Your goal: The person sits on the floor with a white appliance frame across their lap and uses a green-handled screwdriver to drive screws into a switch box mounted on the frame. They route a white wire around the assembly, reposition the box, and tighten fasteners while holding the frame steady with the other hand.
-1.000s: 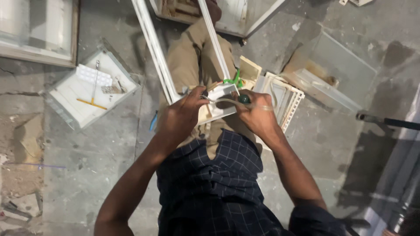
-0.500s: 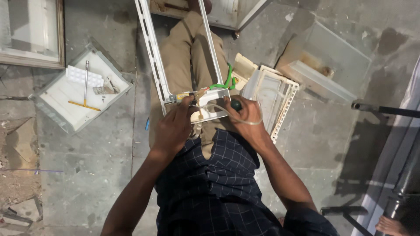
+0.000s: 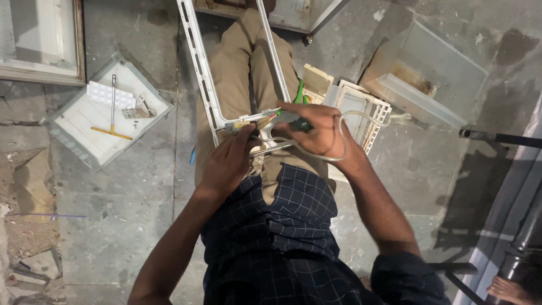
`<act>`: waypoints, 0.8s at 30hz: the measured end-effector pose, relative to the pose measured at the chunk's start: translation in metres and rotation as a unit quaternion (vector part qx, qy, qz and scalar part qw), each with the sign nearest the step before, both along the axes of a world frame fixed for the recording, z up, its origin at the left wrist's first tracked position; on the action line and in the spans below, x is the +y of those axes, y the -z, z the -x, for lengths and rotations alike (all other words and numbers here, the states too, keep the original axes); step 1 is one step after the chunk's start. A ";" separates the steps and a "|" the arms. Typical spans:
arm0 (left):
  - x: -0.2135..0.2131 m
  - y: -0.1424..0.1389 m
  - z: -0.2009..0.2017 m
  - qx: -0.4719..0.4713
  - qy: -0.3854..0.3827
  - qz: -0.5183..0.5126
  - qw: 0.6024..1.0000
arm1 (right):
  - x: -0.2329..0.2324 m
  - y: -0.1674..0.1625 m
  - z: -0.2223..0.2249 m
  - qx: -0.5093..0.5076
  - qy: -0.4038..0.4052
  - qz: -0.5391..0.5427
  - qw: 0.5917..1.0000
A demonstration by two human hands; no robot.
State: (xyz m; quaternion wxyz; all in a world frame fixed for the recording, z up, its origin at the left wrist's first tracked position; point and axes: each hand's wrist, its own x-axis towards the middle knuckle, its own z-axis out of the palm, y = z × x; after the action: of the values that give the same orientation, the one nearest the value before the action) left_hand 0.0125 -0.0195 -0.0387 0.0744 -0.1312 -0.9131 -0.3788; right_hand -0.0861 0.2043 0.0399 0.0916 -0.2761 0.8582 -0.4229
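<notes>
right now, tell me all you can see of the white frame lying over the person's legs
The white frame looks like thin plastic or painted metal, with two long rails running up along the tan trousers and a row of slots in the left rail. Its near crossbar lies over the lap, where the left hand holds it from below and the right hand presses a green-handled tool against it. Its far end leaves the picture.

A tray (image 3: 84,148) lies left of the frame (image 3: 199,62), a bin (image 3: 429,79) right.
</notes>
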 end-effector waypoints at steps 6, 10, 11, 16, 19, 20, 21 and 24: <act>-0.012 -0.009 -0.001 -0.010 0.017 -0.052 0.998 | -0.019 -0.011 0.016 -0.008 -0.153 -0.112 0.982; -0.019 -0.016 0.001 -0.015 0.014 -0.090 0.996 | -0.025 0.003 0.017 -0.018 -0.141 -0.111 0.984; -0.020 -0.017 0.002 -0.013 0.011 -0.105 0.994 | -0.024 0.006 0.018 -0.020 -0.139 -0.110 0.984; -0.025 -0.021 0.006 -0.092 -0.204 -0.251 0.942 | -0.019 0.016 0.017 -0.071 -0.140 -0.064 0.986; -0.030 -0.016 0.007 -0.099 -0.300 -0.181 0.931 | -0.020 0.019 0.015 -0.066 -0.163 -0.039 0.984; -0.033 -0.014 0.007 -0.103 -0.320 -0.160 0.928 | -0.022 0.020 0.014 -0.059 -0.166 -0.068 0.982; -0.034 -0.011 0.005 -0.131 -0.332 -0.168 0.919 | -0.022 0.021 0.013 -0.057 -0.168 -0.097 0.979; -0.037 -0.001 -0.001 -0.221 -0.349 -0.197 0.889 | -0.026 0.024 0.012 -0.054 -0.183 -0.151 0.970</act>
State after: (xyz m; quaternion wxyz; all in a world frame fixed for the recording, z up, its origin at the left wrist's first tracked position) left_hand 0.0133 -0.0561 -0.0373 0.0226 0.2998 -0.7994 -0.5201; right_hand -0.0981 0.1781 0.0159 0.2546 -0.3885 0.8405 -0.2790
